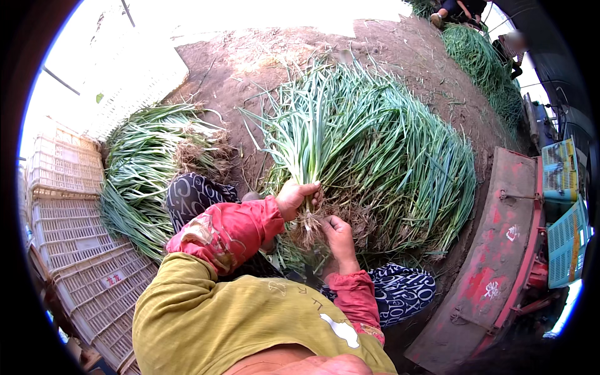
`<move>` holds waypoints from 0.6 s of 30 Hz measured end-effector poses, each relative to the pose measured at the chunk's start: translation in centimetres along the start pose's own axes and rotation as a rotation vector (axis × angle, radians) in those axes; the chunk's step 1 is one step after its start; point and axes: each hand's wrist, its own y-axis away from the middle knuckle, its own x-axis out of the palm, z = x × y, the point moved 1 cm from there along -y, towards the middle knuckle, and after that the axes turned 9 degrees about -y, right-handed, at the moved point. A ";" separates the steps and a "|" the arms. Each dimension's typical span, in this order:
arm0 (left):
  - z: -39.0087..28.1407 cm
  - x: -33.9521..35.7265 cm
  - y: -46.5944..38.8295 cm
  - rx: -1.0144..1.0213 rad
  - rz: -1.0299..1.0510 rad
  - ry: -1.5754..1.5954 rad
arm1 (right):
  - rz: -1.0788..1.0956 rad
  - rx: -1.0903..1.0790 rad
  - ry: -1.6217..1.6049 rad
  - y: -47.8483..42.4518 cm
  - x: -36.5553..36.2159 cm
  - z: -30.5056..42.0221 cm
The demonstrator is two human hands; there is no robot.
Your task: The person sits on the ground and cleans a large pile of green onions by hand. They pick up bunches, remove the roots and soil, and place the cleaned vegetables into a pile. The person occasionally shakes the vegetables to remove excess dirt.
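Observation:
My left hand is closed around the white stems of a bunch of scallions. Their leaves fan out away from me, and brown stringy roots hang below my fist. At the right edge of those roots, my right hand has thumb and fingertips pinched together on root strands; its palm side is hidden. A large heap of scallions lies on the soil just beyond and to the right of both hands, its root ends towards me. Left of my knee lies another pile of scallions, with roots turned towards the right.
White plastic crates are stacked along the left. A worn red metal panel runs down the right side, with yellow and blue crates behind it. Far right, people are beside more scallions.

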 end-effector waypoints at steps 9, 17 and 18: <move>0.7 0.5 -0.8 0.106 -0.104 -0.061 | -0.562 0.088 -0.301 0.2 -7.8 -0.5; 7.4 1.1 -2.2 0.189 0.027 -0.761 | 0.022 0.242 -0.187 -4.1 -0.4 1.5; 7.4 1.9 -1.4 0.301 0.001 -0.770 | -0.008 0.262 -0.183 -5.2 -0.5 0.3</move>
